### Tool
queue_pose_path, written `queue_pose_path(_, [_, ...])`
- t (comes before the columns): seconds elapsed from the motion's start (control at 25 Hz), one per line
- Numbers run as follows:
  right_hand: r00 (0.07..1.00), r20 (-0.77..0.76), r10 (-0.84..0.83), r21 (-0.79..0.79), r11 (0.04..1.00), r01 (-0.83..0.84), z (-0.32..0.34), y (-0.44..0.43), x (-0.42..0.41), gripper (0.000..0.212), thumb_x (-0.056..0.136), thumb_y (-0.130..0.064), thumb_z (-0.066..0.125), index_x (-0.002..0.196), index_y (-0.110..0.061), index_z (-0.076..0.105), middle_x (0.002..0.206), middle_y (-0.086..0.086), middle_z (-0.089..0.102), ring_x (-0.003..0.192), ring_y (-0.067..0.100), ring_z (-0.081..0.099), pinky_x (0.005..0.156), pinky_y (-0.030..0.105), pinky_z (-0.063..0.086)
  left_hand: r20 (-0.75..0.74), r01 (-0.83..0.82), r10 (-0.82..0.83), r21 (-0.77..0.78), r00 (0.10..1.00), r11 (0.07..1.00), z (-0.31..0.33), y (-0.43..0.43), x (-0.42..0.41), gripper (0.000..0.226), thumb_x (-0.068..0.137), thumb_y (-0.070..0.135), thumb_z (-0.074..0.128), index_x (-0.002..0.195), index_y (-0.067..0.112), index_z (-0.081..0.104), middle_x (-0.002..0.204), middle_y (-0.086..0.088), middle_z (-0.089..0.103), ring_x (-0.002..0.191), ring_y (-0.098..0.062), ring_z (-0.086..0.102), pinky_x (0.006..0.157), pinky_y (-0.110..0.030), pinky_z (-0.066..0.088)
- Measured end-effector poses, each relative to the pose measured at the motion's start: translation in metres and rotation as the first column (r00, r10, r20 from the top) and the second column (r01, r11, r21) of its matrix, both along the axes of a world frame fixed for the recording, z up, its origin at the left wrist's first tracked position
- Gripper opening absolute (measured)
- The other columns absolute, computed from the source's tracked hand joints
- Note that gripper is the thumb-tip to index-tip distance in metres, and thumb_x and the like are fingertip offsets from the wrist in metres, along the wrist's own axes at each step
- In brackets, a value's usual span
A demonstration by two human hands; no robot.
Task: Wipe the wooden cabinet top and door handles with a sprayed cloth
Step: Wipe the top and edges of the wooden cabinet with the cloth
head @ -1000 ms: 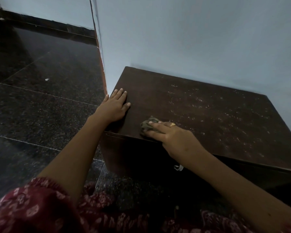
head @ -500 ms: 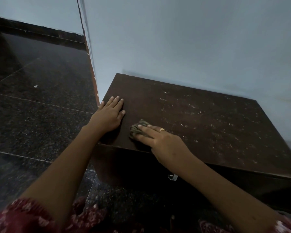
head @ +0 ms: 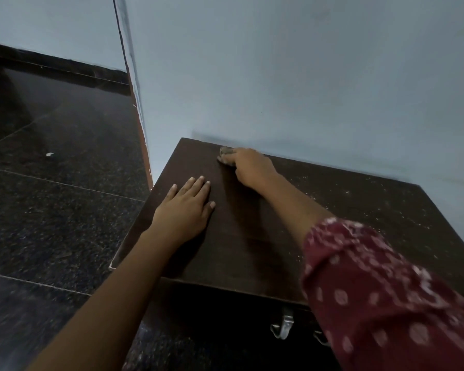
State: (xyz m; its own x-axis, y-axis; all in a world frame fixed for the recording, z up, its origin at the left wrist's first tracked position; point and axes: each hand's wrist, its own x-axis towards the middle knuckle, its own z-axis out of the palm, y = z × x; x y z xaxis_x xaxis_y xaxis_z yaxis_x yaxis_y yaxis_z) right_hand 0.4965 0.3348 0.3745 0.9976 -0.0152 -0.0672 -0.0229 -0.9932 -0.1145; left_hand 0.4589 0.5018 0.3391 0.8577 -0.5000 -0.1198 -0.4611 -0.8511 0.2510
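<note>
We are kneeling over the dark wooden cabinet top (head: pixel 332 223) with both arms stretched out across it. Our left hand (head: pixel 185 210) is lying flat on the wood near the left edge, fingers spread and gripping nothing, palm pressing down. Our right hand (head: pixel 249 166) is reaching to the far left corner of the top, right where the wood is meeting the pale blue wall (head: pixel 306 76), and its fingers are curling closed around a small bunched cloth (head: pixel 225 152), which is pressing against the surface just beside the wall; only a greyish wad of it is showing past the fingertips. The patterned dark red sleeve (head: pixel 386 303) of our right arm is filling the lower right of the view. The right half of the cabinet top is carrying a scatter of pale specks, while the strip between and in front of our hands is looking plain and dark. Below the front edge, a metal door handle (head: pixel 283 326) is hanging on the shadowed cabinet front, with a second one partly hidden behind the sleeve. The speckled black floor (head: pixel 51 210) is lying to our left.
</note>
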Motion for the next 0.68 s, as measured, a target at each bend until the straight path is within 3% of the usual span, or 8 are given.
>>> queue_pose_path(0.2, [0.991,0.053,-0.124,-0.060,0.990,0.128,-0.003,-0.022,0.026,0.035,0.094,-0.010,0.038,0.124,-0.012,0.055,0.127,0.018,0.053,0.113,0.036,0.053,0.092,0.041,0.044,-0.010,0.024,-0.024,0.018,1.000,1.000,0.001,0.003,0.002,0.058,0.100,0.041,0.022,0.151,0.022,0.003,0.161,0.003,-0.003,0.149,-0.012,-0.005,0.121,-0.036,-0.001])
queue_pose_path(0.32, [0.992,0.069,-0.101,-0.089,0.990,0.107,-0.009,-0.023,0.000,0.040,0.090,-0.004,0.043,0.128,-0.014,0.052,0.124,0.019,0.054,0.110,0.035,0.055,0.091,0.040,0.046,-0.022,0.024,-0.023,0.022,0.999,0.999,0.001,0.003,0.001,0.058,0.100,0.040,0.023,0.151,0.022,0.003,0.161,0.003,-0.002,0.149,-0.013,-0.005,0.121,-0.037,-0.001])
queue_pose_path(0.48, [0.996,0.085,-0.033,-0.022,0.999,0.035,-0.012,-0.003,-0.069,0.058,0.086,0.001,0.044,0.139,-0.024,0.039,0.143,0.013,0.042,0.128,0.035,0.042,0.105,0.043,0.038,-0.004,0.002,-0.002,0.017,1.000,1.000,0.002,-0.001,-0.006,0.057,0.100,0.038,0.022,0.151,0.018,0.005,0.162,0.000,0.000,0.149,-0.014,-0.004,0.121,-0.038,-0.001])
queue_pose_path(0.68, [0.997,0.042,0.068,0.030,0.997,-0.069,-0.007,0.025,-0.164,0.061,0.088,0.000,0.040,0.143,-0.023,0.027,0.153,0.008,0.026,0.142,0.029,0.022,0.112,0.040,0.029,-0.002,0.037,-0.037,-0.003,0.999,0.999,0.004,-0.004,-0.022,0.057,0.100,0.038,0.022,0.151,0.017,0.009,0.162,-0.001,0.003,0.149,-0.015,-0.001,0.121,-0.037,0.000])
